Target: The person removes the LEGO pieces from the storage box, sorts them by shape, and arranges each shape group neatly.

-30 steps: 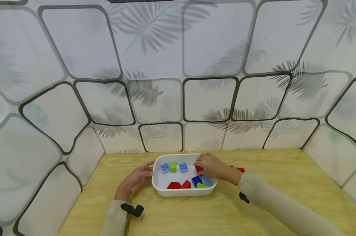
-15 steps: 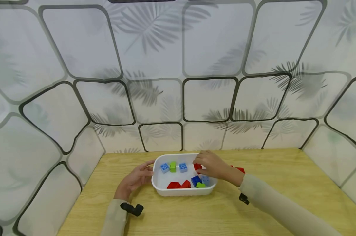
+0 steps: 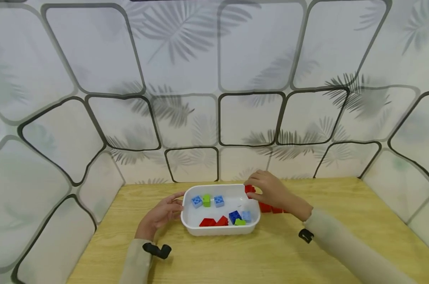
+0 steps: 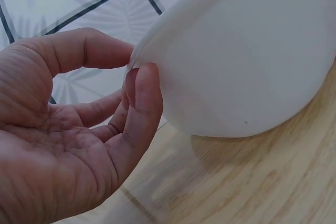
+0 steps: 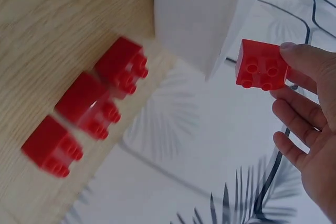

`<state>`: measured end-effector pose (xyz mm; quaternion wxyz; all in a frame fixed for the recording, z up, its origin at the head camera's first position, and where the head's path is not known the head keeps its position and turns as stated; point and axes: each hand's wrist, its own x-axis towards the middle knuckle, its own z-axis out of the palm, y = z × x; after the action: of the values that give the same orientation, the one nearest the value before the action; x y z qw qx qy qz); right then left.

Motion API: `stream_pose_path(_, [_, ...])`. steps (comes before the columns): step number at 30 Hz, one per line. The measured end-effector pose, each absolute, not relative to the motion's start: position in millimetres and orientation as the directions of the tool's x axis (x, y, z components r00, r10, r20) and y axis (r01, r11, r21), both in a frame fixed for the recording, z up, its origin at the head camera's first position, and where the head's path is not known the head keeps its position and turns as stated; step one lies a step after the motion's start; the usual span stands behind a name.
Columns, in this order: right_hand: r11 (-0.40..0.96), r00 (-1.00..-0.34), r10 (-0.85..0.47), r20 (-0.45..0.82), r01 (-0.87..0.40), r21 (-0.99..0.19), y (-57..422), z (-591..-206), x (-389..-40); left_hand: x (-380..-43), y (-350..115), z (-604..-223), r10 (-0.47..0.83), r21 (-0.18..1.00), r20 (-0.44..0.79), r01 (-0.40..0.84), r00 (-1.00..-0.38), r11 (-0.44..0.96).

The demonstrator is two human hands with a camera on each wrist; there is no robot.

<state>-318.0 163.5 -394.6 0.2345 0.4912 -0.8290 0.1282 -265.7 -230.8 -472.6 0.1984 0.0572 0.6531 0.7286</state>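
My right hand [image 3: 274, 192] pinches a red building brick [image 3: 249, 189] between thumb and fingers, over the right back corner of the white tray [image 3: 219, 231]. In the right wrist view the studs of this red brick [image 5: 261, 66] face the camera. My left hand [image 3: 160, 216] is at the tray's left end. Its thumb and fingertips hold the rim, as the left wrist view of the tray [image 4: 236, 72] shows. Inside the tray are light blue bricks [image 3: 218, 201], lime green bricks [image 3: 206, 200], a dark blue brick [image 3: 234, 216] and red bricks [image 3: 208, 222].
To the right of the tray, several red bricks [image 5: 84, 100] stand in a row on the wooden table [image 3: 214, 260], partly hidden by the right hand in the head view. A patterned cloth wall [image 3: 193, 126] encloses the table at the back and sides.
My right hand has lifted a red brick from inside the tray and moved right and back toward the tray's right edge. The left hand has stayed at the left end.
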Motion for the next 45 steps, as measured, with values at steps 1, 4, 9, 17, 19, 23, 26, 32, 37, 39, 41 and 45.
stream_pose_path(1, [0.493,-0.417,-0.748,0.517,-0.87,0.011,168.5,-394.3,-319.2,-265.3,-230.7,-471.3,0.362,0.975,-0.176,-0.214,-0.915,-0.066])
stream_pose_path(4, [0.515,-0.435,-0.729,0.528,-0.857,0.004,184.4,-394.7,-321.5,-264.3,-230.3,-469.4,0.359,0.976,-0.174,-0.209,-0.917,-0.06])
stream_pose_path(9, [0.536,-0.432,-0.72,0.543,-0.844,0.039,210.1,-396.7,-323.4,-263.5,-231.9,-469.2,0.358,0.978,-0.171,-0.201,-0.918,-0.049])
stream_pose_path(17, [0.591,-0.46,-0.708,0.535,-0.801,0.094,246.6,-402.5,-326.7,-266.7,-235.2,-471.2,0.364,0.979,-0.163,-0.197,-0.917,-0.058])
stream_pose_path(19, [0.613,-0.485,-0.702,0.522,-0.785,0.094,254.1,-404.0,-327.2,-267.8,-235.6,-470.9,0.358,0.978,-0.165,-0.2,-0.919,-0.061])
stream_pose_path(23, [0.64,-0.518,-0.691,0.503,-0.763,0.094,266.5,-408.6,-326.9,-269.0,-236.4,-470.7,0.351,0.978,-0.167,-0.2,-0.921,-0.058])
stream_pose_path(26, [0.65,-0.527,-0.686,0.501,-0.753,0.097,274.0,-414.0,-325.8,-269.1,-236.5,-470.8,0.35,0.977,-0.171,-0.203,-0.921,-0.057])
stream_pose_path(32, [0.681,-0.566,-0.673,0.476,-0.726,0.097,287.3,-424.1,-319.6,-268.2,-234.7,-472.4,0.367,0.978,-0.162,-0.199,-0.916,-0.066])
stream_pose_path(37, [0.722,-0.622,-0.645,0.444,-0.687,0.086,295.8,-432.0,-316.3,-268.1,-232.6,-473.5,0.374,0.978,-0.163,-0.201,-0.913,-0.064])
stream_pose_path(39, [0.734,-0.639,-0.635,0.434,-0.673,0.084,298.2,-435.2,-316.3,-268.1,-231.7,-473.8,0.368,0.977,-0.166,-0.204,-0.915,-0.067])
stream_pose_path(41, [0.747,-0.658,-0.627,0.417,-0.66,0.081,300.2,-438.2,-316.4,-268.2,-231.0,-474.0,0.369,0.977,-0.165,-0.202,-0.915,-0.065])
stream_pose_path(45, [0.77,-0.694,-0.609,0.385,-0.633,0.076,303.3,-444.8,-318.1,-268.0,-231.0,-473.2,0.368,0.977,-0.168,-0.204,-0.915,-0.061])
